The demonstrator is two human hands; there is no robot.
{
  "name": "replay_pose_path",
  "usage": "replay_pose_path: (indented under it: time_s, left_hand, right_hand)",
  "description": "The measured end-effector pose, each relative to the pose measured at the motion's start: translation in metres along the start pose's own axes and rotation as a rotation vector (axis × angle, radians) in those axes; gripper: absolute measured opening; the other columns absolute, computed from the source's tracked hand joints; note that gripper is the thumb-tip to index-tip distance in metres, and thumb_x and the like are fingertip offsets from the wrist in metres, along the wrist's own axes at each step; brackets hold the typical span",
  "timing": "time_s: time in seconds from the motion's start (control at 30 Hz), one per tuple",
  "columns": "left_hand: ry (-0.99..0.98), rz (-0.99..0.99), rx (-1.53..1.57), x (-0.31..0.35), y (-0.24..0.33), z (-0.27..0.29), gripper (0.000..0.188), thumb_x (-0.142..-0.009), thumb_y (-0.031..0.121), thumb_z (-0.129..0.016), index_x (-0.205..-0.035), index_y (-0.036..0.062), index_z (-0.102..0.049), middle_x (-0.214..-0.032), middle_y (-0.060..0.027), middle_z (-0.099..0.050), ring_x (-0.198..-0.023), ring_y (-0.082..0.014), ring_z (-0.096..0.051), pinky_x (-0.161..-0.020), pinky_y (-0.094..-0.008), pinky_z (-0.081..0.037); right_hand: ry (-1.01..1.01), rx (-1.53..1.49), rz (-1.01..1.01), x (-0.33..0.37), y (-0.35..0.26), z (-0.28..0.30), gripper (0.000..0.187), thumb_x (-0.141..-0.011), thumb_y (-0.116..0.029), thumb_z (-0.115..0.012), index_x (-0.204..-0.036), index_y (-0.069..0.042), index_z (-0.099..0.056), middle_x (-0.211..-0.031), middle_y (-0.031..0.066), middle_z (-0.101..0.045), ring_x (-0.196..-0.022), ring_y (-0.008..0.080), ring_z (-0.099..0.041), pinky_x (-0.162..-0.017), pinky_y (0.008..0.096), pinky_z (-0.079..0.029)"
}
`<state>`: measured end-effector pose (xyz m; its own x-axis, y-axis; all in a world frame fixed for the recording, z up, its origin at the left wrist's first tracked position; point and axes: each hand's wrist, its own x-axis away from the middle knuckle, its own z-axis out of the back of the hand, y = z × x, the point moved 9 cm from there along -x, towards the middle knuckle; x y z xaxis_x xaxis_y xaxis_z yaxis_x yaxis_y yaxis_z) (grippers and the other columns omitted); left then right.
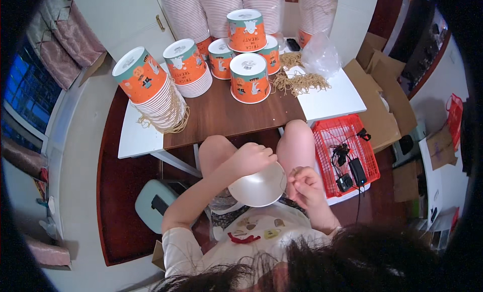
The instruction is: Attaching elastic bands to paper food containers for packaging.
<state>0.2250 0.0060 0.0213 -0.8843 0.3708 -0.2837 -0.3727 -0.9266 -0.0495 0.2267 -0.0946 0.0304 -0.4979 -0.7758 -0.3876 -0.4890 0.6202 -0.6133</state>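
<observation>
A paper bucket [257,187] sits in my lap with its open mouth toward me, showing a plain whitish inside. My left hand [255,159] reaches across and is closed over the bucket's far rim, its fingertips hidden. My right hand [307,188] is beside the bucket's right rim, thumb and fingers pinched together. Whatever is in that pinch is too small to make out. On the table ahead, several orange and green printed paper buckets [250,83] stand upside down. Tan cords [297,83] lie in a loose heap behind them to the right.
Nested bucket stacks [146,88] lean at the table's left, draped with cords. Tall white stacks [221,10] stand at the back. Beside my right knee, a red plastic basket [372,163] holds black adapters and cables. Cardboard boxes [370,98] stand right of the table; a pale green bin [151,206] is lower left.
</observation>
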Motion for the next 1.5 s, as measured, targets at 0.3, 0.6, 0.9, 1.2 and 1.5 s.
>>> replay_pose_path:
  time_s: [0.3,0.6,0.9,1.2,1.5]
  left_hand:
    - [0.36,0.435,0.576,0.062,-0.003,0.025,0.02,-0.073,0.013,-0.061,-0.091,0.0057,-0.058,-0.091,-0.0055,-0.057,-0.068,-0.0147,-0.055,-0.052,-0.0258,-0.044]
    - [0.383,0.639,1.222,0.094,0.037,-0.034,0.02,-0.075,0.007,-0.061,-0.094,0.0035,-0.058,-0.094,-0.0047,-0.055,-0.071,-0.0096,-0.05,-0.057,-0.0209,-0.041]
    - [0.181,0.739,0.859,0.124,0.03,-0.008,0.011,-0.071,0.015,-0.065,-0.075,0.005,-0.062,-0.077,-0.0052,-0.058,-0.069,-0.0155,-0.054,-0.058,-0.0249,-0.043]
    - [0.044,0.68,0.328,0.135,0.05,0.028,0.01,-0.063,0.015,-0.064,-0.064,0.009,-0.057,-0.067,-0.0031,-0.05,-0.066,-0.0197,-0.053,-0.054,-0.0315,-0.045]
    - [0.003,0.714,0.166,0.143,0.037,0.028,0.013,-0.063,0.016,-0.062,-0.061,0.0101,-0.051,-0.065,-0.0027,-0.045,-0.062,-0.0192,-0.052,-0.049,-0.031,-0.044]
  right_hand:
    - [0.387,-0.443,-0.054,-0.018,0.046,0.025,0.014,-0.081,0.0,-0.049,-0.093,-0.008,-0.05,-0.09,0.0055,-0.055,-0.059,0.0097,-0.047,-0.052,0.0209,-0.039]
    - [0.341,-0.573,-0.052,-0.024,0.057,0.018,0.016,-0.082,0.003,-0.046,-0.094,-0.008,-0.05,-0.09,0.0067,-0.055,-0.063,0.0103,-0.05,-0.056,0.0205,-0.041]
    - [0.196,0.643,-0.169,0.008,0.047,0.037,0.012,-0.083,-0.006,-0.049,-0.094,-0.005,-0.054,-0.09,0.0082,-0.056,-0.069,0.0146,-0.053,-0.063,0.0274,-0.045]
    - [-0.318,1.259,-0.015,0.009,0.066,-0.051,0.034,-0.067,-0.008,-0.062,-0.099,-0.003,-0.052,-0.097,0.0132,-0.049,-0.095,0.0275,-0.047,-0.075,0.0351,-0.043]
    - [-0.316,1.106,-0.431,0.013,0.127,-0.022,0.02,-0.078,-0.013,-0.054,-0.094,-0.003,-0.051,-0.073,0.0111,-0.053,-0.063,0.0228,-0.055,-0.057,0.033,-0.044]
